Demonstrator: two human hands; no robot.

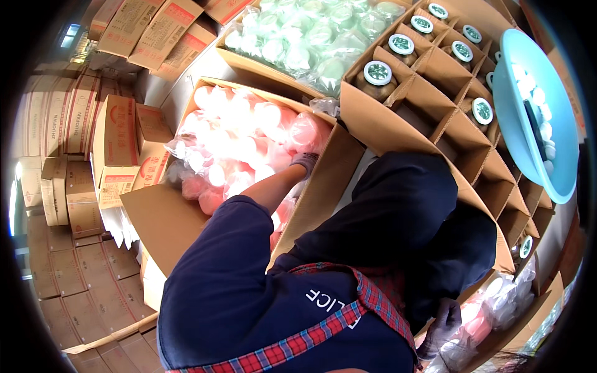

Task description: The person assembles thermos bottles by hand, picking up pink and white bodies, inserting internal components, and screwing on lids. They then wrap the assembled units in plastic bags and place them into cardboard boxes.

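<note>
My left hand (305,163), in a grey glove, reaches into an open carton (165,224) at the middle left. It rests against pink, rounded items (249,140) in clear plastic bags; its fingers are too small and hidden to read. At the lower right, my right hand (443,323), in a dark glove, is beside bagged pink and white items (477,317). Shadow hides its fingers, so I cannot tell whether it grips the plastic. Between my hands are my bent, dark-trousered legs.
A divided carton (398,133) on the right holds several jars (377,74) with patterned lids. Against it leans a light-blue basin (525,124) with small white pieces. Behind stands a carton of bagged pale-green items (311,43). Stacked boxes (81,261) fill the left.
</note>
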